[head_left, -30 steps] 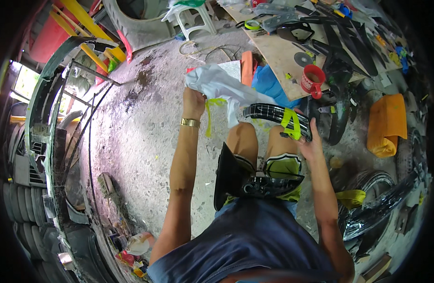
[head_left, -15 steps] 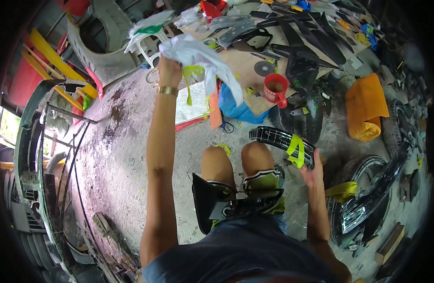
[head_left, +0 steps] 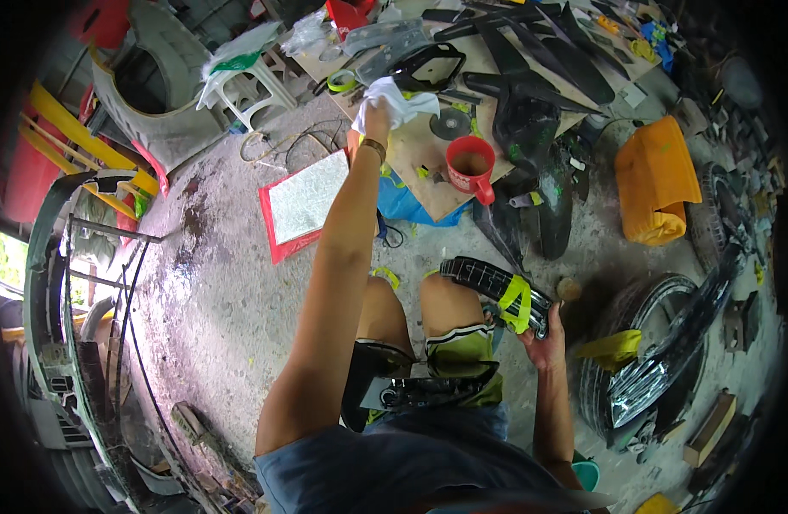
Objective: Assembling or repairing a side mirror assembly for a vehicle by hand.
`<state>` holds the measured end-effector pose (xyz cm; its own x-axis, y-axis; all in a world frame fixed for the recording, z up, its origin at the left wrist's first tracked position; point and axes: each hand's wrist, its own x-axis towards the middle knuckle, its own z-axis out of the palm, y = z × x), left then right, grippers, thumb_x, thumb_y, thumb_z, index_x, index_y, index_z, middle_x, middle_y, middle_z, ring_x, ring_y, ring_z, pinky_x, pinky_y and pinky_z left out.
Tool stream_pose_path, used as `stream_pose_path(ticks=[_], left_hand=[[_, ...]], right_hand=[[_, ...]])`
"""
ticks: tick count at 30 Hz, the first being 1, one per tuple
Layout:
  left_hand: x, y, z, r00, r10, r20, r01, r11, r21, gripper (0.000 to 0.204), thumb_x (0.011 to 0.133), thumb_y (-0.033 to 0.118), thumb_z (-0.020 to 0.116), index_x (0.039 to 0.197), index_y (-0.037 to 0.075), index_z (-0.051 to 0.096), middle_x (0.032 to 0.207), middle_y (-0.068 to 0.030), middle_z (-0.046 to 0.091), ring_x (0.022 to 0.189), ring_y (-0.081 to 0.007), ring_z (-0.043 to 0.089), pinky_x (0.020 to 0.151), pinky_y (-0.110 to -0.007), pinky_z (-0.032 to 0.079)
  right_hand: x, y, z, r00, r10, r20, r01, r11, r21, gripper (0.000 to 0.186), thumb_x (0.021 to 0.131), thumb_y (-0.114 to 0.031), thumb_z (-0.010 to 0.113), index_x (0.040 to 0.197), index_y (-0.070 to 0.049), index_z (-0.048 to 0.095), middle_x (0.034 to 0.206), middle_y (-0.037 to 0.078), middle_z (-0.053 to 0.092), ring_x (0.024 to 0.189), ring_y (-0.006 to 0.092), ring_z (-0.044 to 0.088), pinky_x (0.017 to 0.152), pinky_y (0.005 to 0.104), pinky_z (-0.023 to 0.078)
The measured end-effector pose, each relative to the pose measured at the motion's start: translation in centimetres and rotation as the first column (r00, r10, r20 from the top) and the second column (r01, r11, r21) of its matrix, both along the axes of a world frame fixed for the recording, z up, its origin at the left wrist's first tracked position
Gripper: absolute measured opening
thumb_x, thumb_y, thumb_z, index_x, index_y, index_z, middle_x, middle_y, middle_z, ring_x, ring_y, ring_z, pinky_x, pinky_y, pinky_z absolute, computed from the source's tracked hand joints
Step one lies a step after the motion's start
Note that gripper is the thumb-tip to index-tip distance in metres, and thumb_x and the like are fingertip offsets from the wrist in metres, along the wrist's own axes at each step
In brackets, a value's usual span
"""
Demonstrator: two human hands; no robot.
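My left hand (head_left: 375,120) reaches far forward, its fingers closed on a crumpled white cloth (head_left: 400,99) over the near edge of a low board (head_left: 424,150). In my right hand (head_left: 544,344) is the near end of a curved, glossy black car part (head_left: 478,276) with ribbed segments. Strips of yellow-green tape (head_left: 516,304) wrap that end, and the far end is above my knee. Another black plastic part (head_left: 428,391) lies across my lap. A red mug (head_left: 470,164) of brown liquid stands on the board, to the right of the cloth.
Black plastic panels (head_left: 518,111) cover much of the board. A silvery sheet (head_left: 308,197) on red lies on the floor beside my left arm. An orange container (head_left: 659,182) and a tyre (head_left: 595,385) are to the right. A metal frame (head_left: 47,283) stands at the left.
My left hand has moved right and lowered the cloth toward the board, bunching it up. The taped black part in my right hand has shifted slightly left and down in the picture.
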<state>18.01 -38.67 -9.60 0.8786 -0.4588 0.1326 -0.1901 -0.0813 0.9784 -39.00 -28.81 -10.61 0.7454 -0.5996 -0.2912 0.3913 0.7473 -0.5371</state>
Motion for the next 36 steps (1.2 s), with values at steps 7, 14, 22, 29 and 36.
stream_pose_path(ticks=[7, 14, 22, 29, 36], left_hand=[[-2.9, 1.3, -2.4, 0.586, -0.626, 0.514, -0.004, 0.632, 0.775, 0.076, 0.071, 0.045, 0.065, 0.137, 0.012, 0.045, 0.134, -0.0151, 0.051, 0.122, -0.0397, 0.048, 0.100, -0.049, 0.042], [-11.2, 11.1, 5.7, 0.632, -0.568, 0.528, 0.261, 0.797, 0.544, 0.030, 0.086, 0.026, 0.066, 0.098, 0.000, 0.060, 0.086, -0.0191, 0.061, 0.079, -0.0295, 0.056, 0.072, -0.041, 0.046], [-22.9, 39.9, 11.4, 0.955, -0.297, 0.022, 0.273, 0.901, 0.337, 0.041, 0.103, 0.030, 0.042, 0.120, -0.001, 0.062, 0.121, -0.0142, 0.063, 0.113, -0.0242, 0.058, 0.093, -0.037, 0.047], [-33.0, 45.0, 10.1, 0.944, 0.311, 0.111, -0.325, 0.935, 0.144, 0.030, 0.101, 0.019, 0.046, 0.094, -0.003, 0.065, 0.107, -0.0181, 0.067, 0.098, -0.0265, 0.064, 0.086, -0.036, 0.051], [-37.1, 38.9, 9.9, 0.924, -0.252, -0.286, 0.194, 0.957, -0.216, 0.088, 0.088, 0.069, 0.046, 0.137, -0.005, 0.041, 0.133, -0.0232, 0.051, 0.122, -0.0340, 0.052, 0.105, -0.046, 0.040]], right_hand=[[-1.1, -0.6, -1.3, 0.998, -0.038, -0.059, 0.041, 0.998, 0.046, 0.056, 0.097, -0.054, 0.047, 0.125, -0.006, 0.056, 0.104, 0.005, 0.068, 0.071, 0.0127, 0.061, 0.052, 0.0199, 0.043], [-3.1, -1.3, -0.5, 0.979, -0.175, -0.101, 0.192, 0.962, 0.194, 0.057, 0.097, -0.049, 0.049, 0.130, -0.003, 0.051, 0.120, 0.010, 0.062, 0.107, 0.0222, 0.059, 0.087, 0.0346, 0.049], [-2.0, 0.2, 1.3, 0.989, -0.146, -0.011, 0.146, 0.987, 0.069, 0.053, 0.097, -0.049, 0.049, 0.121, -0.002, 0.054, 0.091, 0.004, 0.059, 0.059, 0.0107, 0.040, 0.056, 0.0254, 0.035], [-0.4, 1.6, -0.1, 0.985, -0.039, -0.166, 0.055, 0.994, 0.098, 0.053, 0.098, -0.048, 0.049, 0.136, -0.011, 0.050, 0.112, 0.004, 0.065, 0.087, 0.0160, 0.060, 0.069, 0.0290, 0.047], [4.8, 7.1, 5.1, 0.943, 0.316, 0.106, -0.304, 0.946, -0.112, 0.065, 0.096, -0.052, 0.048, 0.144, -0.009, 0.038, 0.137, 0.011, 0.052, 0.127, 0.0283, 0.050, 0.105, 0.0465, 0.041]])
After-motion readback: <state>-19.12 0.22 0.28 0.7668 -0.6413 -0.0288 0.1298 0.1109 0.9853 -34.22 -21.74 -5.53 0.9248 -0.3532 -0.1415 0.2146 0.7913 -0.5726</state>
